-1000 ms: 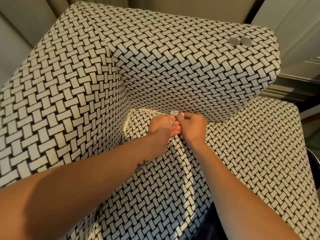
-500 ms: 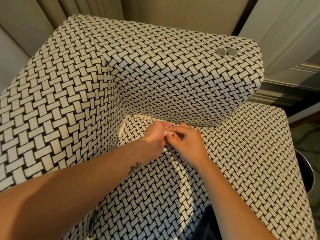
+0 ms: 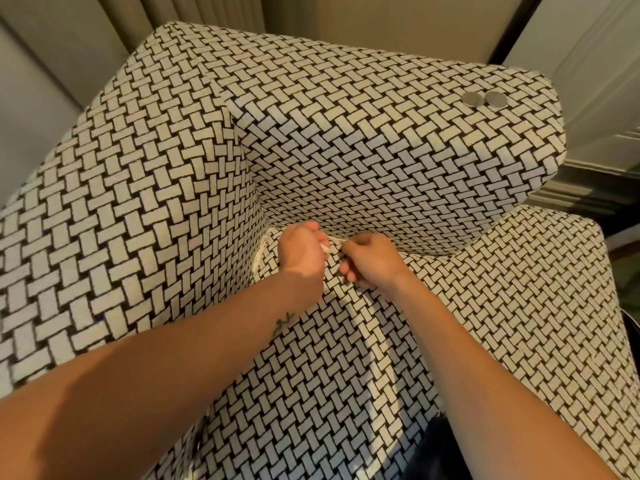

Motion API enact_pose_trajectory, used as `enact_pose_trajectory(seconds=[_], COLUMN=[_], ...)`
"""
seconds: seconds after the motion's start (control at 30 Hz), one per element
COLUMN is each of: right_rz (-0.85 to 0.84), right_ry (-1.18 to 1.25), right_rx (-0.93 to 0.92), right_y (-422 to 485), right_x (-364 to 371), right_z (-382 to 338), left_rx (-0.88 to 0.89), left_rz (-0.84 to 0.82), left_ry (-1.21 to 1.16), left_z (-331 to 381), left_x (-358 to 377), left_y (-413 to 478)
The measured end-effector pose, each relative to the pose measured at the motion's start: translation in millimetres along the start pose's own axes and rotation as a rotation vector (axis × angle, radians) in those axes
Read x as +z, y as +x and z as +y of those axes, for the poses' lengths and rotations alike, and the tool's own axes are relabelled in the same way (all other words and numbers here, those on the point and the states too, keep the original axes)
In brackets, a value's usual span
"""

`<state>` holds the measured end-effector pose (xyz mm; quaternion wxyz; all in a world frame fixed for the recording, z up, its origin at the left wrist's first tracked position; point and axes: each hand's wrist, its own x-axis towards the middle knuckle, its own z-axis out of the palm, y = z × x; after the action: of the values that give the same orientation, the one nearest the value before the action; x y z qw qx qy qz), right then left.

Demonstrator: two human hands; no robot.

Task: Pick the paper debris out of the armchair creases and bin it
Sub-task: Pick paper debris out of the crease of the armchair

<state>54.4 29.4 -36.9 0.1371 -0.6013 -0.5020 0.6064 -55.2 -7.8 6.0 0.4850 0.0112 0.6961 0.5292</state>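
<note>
In the far armchair crease (image 3: pixel 420 252), soft, light paper (image 3: pixel 326 249), best pinched by its loose end, is gripped in the left hand (image 3: pixel 300 252); the right hand's (image 3: pixel 372 260) hold cannot be told.

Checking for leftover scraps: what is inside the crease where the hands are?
A white paper scrap shows in the left hand, at the crease mouth. Deeper in, the right hand and armchair fabric cover the rest.

Both bare forearms are stretched forward, converging toward the wrists. The left grip (image 3: pixel 302 252) is curled into a fist, with a white paper scrap (image 3: pixel 325 249) pinched at its fingers. The right grip (image 3: pixel 372 263) is held just beside it, knuckles up and fingers curled under; whether anything is pinched there cannot be told.
</note>
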Motion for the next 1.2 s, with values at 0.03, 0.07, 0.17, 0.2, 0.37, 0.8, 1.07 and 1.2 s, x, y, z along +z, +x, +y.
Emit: enact_pose_trajectory(seconds=[0.03, 0.07, 0.17, 0.2, 0.37, 0.8, 1.07, 1.2], right_rz=[-0.028, -0.052, -0.075, -0.066, 0.033, 0.229, 0.240, 0.303], right_ry=[-0.001, -0.004, 0.021, 0.034, 0.069, 0.302, 0.291, 0.295], right_rx=[0.019, 0.033, 0.086, 0.104, 0.218, 0.101, -0.126, -0.255], right_y=[1.7, 2.8, 6.0, 8.3, 21.1, 15.3, -23.2, -34.8], right_x=[3.8, 8.1, 18.7, 21.5, 31.7, 36.0, 19.1, 12.3], right_z=[-4.3, -8.4, -17.4, -20.9, -33.5, -14.2, 11.9, 15.9], left_rx=[0.007, 0.011, 0.004, 0.000, 0.006, -0.012, -0.148, -0.280], left_rz=[0.012, 0.030, 0.052, 0.045, 0.103, 0.056, -0.027, -0.219], left_ry=[-0.007, -0.005, 0.001, -0.008, -0.056, 0.062, 0.087, -0.027], left_z=[0.7, 1.9, 1.8, 2.3, 5.6, 0.8, -7.2, -7.5], left_x=[1.0, 2.0, 4.5, 5.5, 6.9, 3.8, 6.2, 8.1], left_y=[0.5, 0.5, 0.6, 0.2, 3.9, 4.8, 8.9, -2.2])
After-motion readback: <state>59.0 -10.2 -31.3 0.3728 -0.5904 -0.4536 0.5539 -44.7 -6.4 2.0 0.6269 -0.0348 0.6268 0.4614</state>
